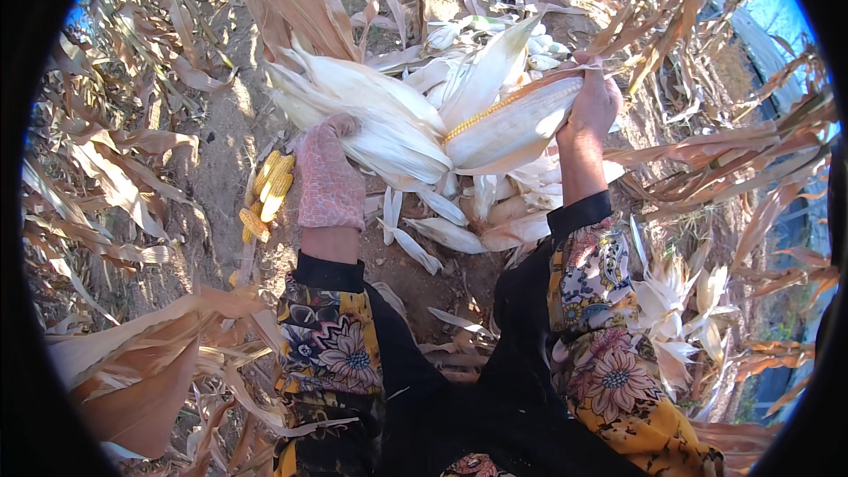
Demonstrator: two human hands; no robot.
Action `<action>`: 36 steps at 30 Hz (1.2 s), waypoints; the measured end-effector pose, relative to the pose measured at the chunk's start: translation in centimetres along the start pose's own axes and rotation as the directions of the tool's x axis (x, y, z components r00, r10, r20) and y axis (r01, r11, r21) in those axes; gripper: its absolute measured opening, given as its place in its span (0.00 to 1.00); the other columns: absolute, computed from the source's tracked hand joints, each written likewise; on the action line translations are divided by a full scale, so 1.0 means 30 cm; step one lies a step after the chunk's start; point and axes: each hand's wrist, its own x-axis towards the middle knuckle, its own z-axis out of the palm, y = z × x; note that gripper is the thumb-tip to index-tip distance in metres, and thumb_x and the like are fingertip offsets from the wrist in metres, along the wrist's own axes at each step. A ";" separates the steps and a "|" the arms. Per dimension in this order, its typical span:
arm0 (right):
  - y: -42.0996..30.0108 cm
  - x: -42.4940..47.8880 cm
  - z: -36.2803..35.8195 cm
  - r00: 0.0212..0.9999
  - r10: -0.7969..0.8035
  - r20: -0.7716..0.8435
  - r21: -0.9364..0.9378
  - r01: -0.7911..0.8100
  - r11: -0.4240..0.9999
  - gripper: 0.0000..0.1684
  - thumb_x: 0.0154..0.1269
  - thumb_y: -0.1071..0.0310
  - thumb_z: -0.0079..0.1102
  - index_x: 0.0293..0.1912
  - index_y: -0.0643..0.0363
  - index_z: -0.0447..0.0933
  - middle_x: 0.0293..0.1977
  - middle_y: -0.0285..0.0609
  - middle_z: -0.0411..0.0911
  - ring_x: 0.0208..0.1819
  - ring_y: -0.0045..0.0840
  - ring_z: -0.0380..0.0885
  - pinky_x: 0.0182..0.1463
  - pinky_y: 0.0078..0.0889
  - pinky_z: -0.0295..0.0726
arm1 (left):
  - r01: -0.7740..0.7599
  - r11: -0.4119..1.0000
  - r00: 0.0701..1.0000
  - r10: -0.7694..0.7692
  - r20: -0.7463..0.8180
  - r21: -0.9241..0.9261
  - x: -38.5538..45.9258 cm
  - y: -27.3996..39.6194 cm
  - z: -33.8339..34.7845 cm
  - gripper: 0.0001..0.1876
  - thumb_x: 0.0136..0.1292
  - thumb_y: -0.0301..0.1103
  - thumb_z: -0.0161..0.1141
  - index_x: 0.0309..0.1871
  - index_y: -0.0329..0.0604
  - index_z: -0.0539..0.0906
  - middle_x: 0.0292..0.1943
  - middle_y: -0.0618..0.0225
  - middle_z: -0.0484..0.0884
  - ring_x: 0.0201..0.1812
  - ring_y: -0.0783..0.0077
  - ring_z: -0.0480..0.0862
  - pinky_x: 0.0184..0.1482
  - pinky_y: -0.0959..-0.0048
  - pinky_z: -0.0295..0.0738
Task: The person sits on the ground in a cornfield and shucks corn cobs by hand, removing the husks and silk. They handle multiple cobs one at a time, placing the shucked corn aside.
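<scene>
Before me is an ear of corn (474, 124), partly out of its pale dry husk. A strip of yellow kernels shows between the husk leaves. My left hand (331, 169), in a pinkish patterned glove, grips the peeled-back husk leaves (391, 119) on the left. At the far end of the ear, my bare right hand (589, 103) pinches the husk leaf (517, 129) that still covers much of its side. Its fingertips are partly hidden, so whether they also touch the ear's tip is unclear.
Several husked yellow cobs (268, 189) lie on the soil left of my glove. Loose husks (457, 232) cover the ground beneath the ear. Dry corn stalks and leaves (722, 152) crowd both sides. My dark-trousered legs (457, 404) are at the bottom.
</scene>
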 end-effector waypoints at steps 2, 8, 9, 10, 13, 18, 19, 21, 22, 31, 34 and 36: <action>-0.015 -0.013 -0.006 0.989 -0.136 0.050 -0.088 0.140 0.986 0.18 0.75 0.62 0.47 0.40 0.68 0.78 0.27 0.41 0.79 0.26 0.21 0.77 0.33 0.22 0.76 | 0.138 0.986 0.985 -0.126 -0.114 0.099 0.010 -0.003 0.012 0.28 0.49 0.21 0.64 0.57 0.34 0.73 0.48 0.60 0.79 0.45 0.65 0.81 0.50 0.68 0.78; 0.015 -0.065 -0.012 0.896 -0.311 0.315 -0.341 0.413 0.844 0.17 0.76 0.64 0.46 0.46 0.68 0.77 0.25 0.37 0.77 0.27 0.15 0.76 0.34 0.19 0.75 | -0.729 0.294 0.505 0.841 0.196 0.618 -0.096 0.015 0.048 0.32 0.51 0.19 0.63 0.62 0.32 0.68 0.55 0.52 0.72 0.56 0.58 0.75 0.61 0.62 0.70; 0.022 -0.073 -0.010 0.874 -0.315 0.369 -0.350 0.445 0.825 0.17 0.76 0.64 0.46 0.47 0.68 0.77 0.25 0.36 0.77 0.27 0.15 0.75 0.34 0.19 0.75 | -0.807 0.204 0.432 0.844 0.318 0.555 -0.128 0.023 0.072 0.29 0.50 0.17 0.61 0.59 0.34 0.72 0.52 0.55 0.76 0.54 0.60 0.78 0.58 0.63 0.74; 0.030 -0.086 -0.006 0.874 -0.275 0.400 -0.354 0.424 0.833 0.16 0.76 0.64 0.46 0.47 0.68 0.77 0.25 0.36 0.77 0.27 0.15 0.75 0.34 0.18 0.75 | -0.885 0.271 0.438 0.760 0.480 0.378 -0.172 0.017 0.101 0.22 0.54 0.17 0.61 0.55 0.37 0.75 0.51 0.58 0.78 0.51 0.67 0.80 0.53 0.72 0.78; 0.037 -0.127 0.011 0.873 -0.097 0.478 -0.272 0.252 0.929 0.16 0.76 0.63 0.48 0.47 0.67 0.78 0.26 0.35 0.77 0.28 0.14 0.75 0.34 0.17 0.75 | -0.919 0.332 0.369 0.524 0.768 0.215 -0.294 -0.052 0.198 0.22 0.57 0.25 0.62 0.57 0.39 0.77 0.51 0.51 0.80 0.52 0.52 0.81 0.54 0.60 0.77; -0.028 -0.189 0.039 0.789 -0.244 0.563 -0.332 0.486 0.808 0.16 0.76 0.64 0.48 0.47 0.67 0.78 0.24 0.36 0.76 0.27 0.15 0.75 0.32 0.17 0.74 | -0.598 0.518 0.695 -0.044 0.717 0.612 -0.208 -0.157 0.171 0.31 0.57 0.47 0.63 0.61 0.39 0.73 0.51 0.49 0.80 0.53 0.46 0.79 0.55 0.56 0.74; -0.049 -0.190 0.040 0.799 -0.198 0.568 -0.296 0.423 0.856 0.16 0.76 0.64 0.47 0.47 0.67 0.78 0.24 0.36 0.77 0.26 0.15 0.75 0.32 0.17 0.74 | -0.481 0.541 0.673 -0.277 0.686 0.690 -0.178 -0.172 0.147 0.34 0.56 0.52 0.64 0.61 0.39 0.72 0.51 0.49 0.80 0.54 0.46 0.79 0.56 0.57 0.73; -0.079 -0.191 0.042 0.807 -0.142 0.574 -0.258 0.342 0.903 0.16 0.76 0.65 0.47 0.46 0.68 0.77 0.23 0.37 0.77 0.25 0.16 0.75 0.32 0.17 0.74 | -0.653 0.355 0.590 -0.315 0.744 0.668 -0.167 -0.214 0.119 0.37 0.50 0.58 0.64 0.56 0.37 0.74 0.46 0.46 0.82 0.52 0.49 0.79 0.54 0.57 0.73; -0.089 -0.193 0.040 0.807 -0.120 0.578 -0.258 0.321 0.911 0.15 0.76 0.66 0.47 0.46 0.69 0.77 0.23 0.37 0.76 0.24 0.16 0.75 0.31 0.17 0.74 | -0.693 0.291 0.557 -0.364 0.746 0.659 -0.167 -0.229 0.107 0.39 0.49 0.59 0.65 0.57 0.38 0.74 0.45 0.48 0.82 0.52 0.49 0.80 0.54 0.57 0.73; -0.087 -0.183 0.026 0.787 -0.052 0.615 -0.276 0.277 0.920 0.15 0.76 0.65 0.48 0.45 0.69 0.77 0.22 0.36 0.76 0.19 0.15 0.73 0.24 0.16 0.71 | -0.630 0.281 0.523 -0.535 0.663 0.724 -0.259 -0.280 0.114 0.37 0.45 0.59 0.68 0.54 0.43 0.78 0.45 0.50 0.84 0.49 0.50 0.83 0.54 0.59 0.75; -0.097 -0.162 0.032 0.769 -0.026 0.638 -0.270 0.256 0.928 0.16 0.75 0.62 0.50 0.47 0.67 0.75 0.24 0.36 0.76 0.23 0.15 0.76 0.26 0.19 0.73 | -0.569 0.287 0.579 -0.525 0.623 0.771 -0.267 -0.289 0.131 0.35 0.45 0.58 0.68 0.53 0.43 0.79 0.45 0.50 0.84 0.48 0.50 0.83 0.53 0.58 0.76; -0.096 -0.158 0.036 0.748 -0.075 0.660 -0.554 0.551 0.624 0.22 0.73 0.56 0.54 0.51 0.67 0.74 0.26 0.45 0.77 0.28 0.27 0.80 0.32 0.27 0.76 | -0.530 0.291 0.655 -0.456 0.603 0.796 -0.258 -0.289 0.142 0.34 0.46 0.58 0.67 0.52 0.43 0.81 0.45 0.51 0.84 0.47 0.50 0.83 0.52 0.58 0.77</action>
